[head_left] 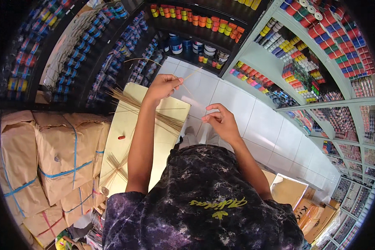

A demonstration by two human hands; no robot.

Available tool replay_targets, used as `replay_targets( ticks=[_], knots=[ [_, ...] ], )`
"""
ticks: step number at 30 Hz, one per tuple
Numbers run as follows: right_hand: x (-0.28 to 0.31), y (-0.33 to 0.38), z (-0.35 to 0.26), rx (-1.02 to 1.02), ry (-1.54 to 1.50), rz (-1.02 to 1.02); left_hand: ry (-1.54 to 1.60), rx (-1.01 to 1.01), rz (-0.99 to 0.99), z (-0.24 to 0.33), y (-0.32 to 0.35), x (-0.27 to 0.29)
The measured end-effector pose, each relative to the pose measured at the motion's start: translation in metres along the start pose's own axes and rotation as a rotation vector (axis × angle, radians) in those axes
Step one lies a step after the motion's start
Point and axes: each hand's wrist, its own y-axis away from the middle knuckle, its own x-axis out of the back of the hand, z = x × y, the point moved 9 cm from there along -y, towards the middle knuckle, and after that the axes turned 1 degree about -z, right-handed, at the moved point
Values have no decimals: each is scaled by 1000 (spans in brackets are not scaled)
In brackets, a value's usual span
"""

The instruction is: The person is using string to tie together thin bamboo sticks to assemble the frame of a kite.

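Observation:
My left hand [163, 86] is raised over the far end of a pale yellow board [125, 150] and pinches a thin straw-coloured stick [188, 77] that slants up to the right. My right hand [221, 121] hovers to the right over the white tiled floor [246, 112], fingers curled; whether it grips a stick or thread I cannot tell. A bundle of similar thin sticks [154, 114] lies fanned across the board. A second, smaller bunch of sticks [114, 164] lies nearer me, beside a small red spool [121, 137].
Brown paper parcels [58, 158] tied with blue string are stacked at my left. Shelves of coloured thread spools [316, 46] curve around the back and right. Open cardboard boxes [304, 204] sit at the lower right.

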Motion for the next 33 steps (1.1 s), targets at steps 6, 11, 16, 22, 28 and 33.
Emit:
replay_targets(
  ticks=[6, 11, 16, 22, 28, 33],
  knots=[
    [21, -5, -18, 79, 197, 63, -43, -53, 65, 23, 0, 3],
    [54, -14, -14, 160, 132, 141, -32, -36, 92, 32, -6, 3],
    [90, -26, -6, 43, -400, 183, -57, -70, 119, 41, -21, 0],
    [107, -32, -3, -187, -907, 99, 16, -59, 120, 48, -43, -6],
    [135, -29, -27, -205, -854, -252, 126, -101, 84, 63, -55, -4],
    [192, -25, -41, -158, -501, -330, 120, -86, 109, 71, -58, 9]
  ],
)
